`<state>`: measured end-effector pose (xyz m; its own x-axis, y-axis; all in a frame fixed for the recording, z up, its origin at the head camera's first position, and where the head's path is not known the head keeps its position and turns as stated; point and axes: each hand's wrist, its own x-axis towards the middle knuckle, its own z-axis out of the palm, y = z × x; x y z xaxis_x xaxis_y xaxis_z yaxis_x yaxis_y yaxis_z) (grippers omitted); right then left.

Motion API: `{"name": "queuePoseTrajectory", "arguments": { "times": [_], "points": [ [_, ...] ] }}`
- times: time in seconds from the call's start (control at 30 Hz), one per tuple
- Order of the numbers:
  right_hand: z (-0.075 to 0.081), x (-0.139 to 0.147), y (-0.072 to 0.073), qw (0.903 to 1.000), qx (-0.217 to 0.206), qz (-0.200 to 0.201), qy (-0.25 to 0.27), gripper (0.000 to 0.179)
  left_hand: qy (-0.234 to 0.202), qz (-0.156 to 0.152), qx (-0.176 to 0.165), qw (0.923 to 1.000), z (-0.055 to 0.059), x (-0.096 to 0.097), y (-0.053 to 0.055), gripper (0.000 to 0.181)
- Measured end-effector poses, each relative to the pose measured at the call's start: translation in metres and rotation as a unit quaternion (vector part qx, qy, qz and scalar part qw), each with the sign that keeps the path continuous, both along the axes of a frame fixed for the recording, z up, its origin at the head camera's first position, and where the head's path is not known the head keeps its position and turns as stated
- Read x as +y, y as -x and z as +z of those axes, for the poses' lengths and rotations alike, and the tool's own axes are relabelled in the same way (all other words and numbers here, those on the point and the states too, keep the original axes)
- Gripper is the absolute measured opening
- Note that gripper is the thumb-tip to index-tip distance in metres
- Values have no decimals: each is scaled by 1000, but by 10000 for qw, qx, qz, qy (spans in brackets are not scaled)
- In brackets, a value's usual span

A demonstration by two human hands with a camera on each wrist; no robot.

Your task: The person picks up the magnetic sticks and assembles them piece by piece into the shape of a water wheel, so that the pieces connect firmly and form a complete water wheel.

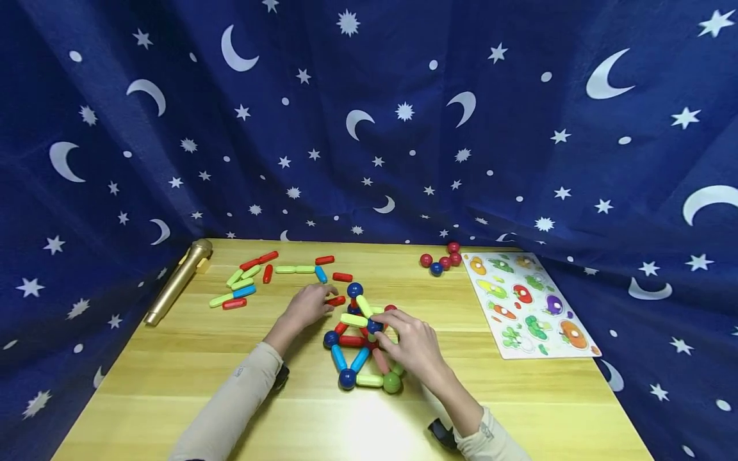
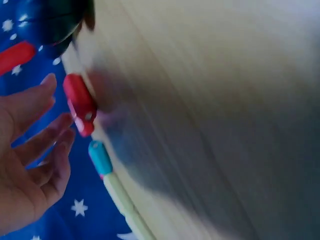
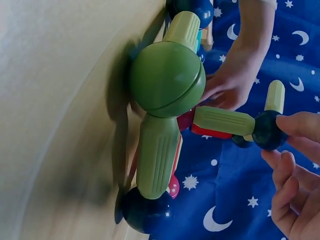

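Observation:
On the table stands a magnetic stick-and-ball structure of red, yellow-green and light blue rods, with balls such as the green ball [image 3: 167, 79]. My right hand [image 1: 412, 342] pinches a dark blue ball [image 3: 270, 130] at its top between thumb and fingertips. Yellow-green rods [image 1: 353, 320] stick out from that ball. Left of the structure my left hand [image 1: 308, 304] reaches low over the table, its fingers loosely bent and spread from the thumb. A red rod [image 1: 336, 300] is right at its fingertips; the left wrist view shows a gap between thumb and fingers.
Loose red, blue and yellow-green rods [image 1: 242, 291] lie at the back left, beside a gold microphone [image 1: 179, 282]. Several red balls and a blue ball [image 1: 436, 269] sit at the back right. A vegetable puzzle board [image 1: 507, 320] lies on the right. A starry curtain [image 1: 369, 128] hangs behind.

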<state>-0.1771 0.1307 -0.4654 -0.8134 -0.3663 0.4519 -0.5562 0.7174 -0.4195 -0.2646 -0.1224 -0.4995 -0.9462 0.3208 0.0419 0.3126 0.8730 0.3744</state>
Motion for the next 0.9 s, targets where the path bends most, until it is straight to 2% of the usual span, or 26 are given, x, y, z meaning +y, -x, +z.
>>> {"name": "queuePoseTrajectory", "arguments": {
  "times": [0.1,0.17,0.27,0.37,0.47,0.57,0.67,0.73,0.8,0.9],
  "points": [
    [0,-1,-1,10000,-28,-19,-26,24,224,79,35,9997,-9,13,11,37],
    [-1,-2,-1,10000,-35,-2,-34,23,457,199,97,9987,-13,17,14,35],
    [-1,-2,-1,10000,-50,10,-29,23,746,286,127,9967,-16,16,14,28],
    [-1,-1,0,10000,-8,-36,-31,22,718,392,-13,9966,-17,8,9,18],
    [-1,0,2,9999,70,-71,-21,22,243,569,-219,9978,-14,-3,0,15],
    [-1,1,3,9999,132,-58,-15,22,-714,618,-446,9945,-8,-15,-12,19],
    [-1,1,3,9999,134,-8,-8,21,-1799,389,-654,9807,-1,-23,-29,23],
    [-1,1,4,9999,117,13,-2,21,-2287,173,-738,9705,3,-25,-41,22],
    [-1,1,4,10000,85,26,13,21,-2515,-28,-765,9648,7,-23,-52,22],
    [-1,2,4,10000,26,40,56,21,-2483,-156,-738,9657,10,-17,-62,22]
  ]
}}
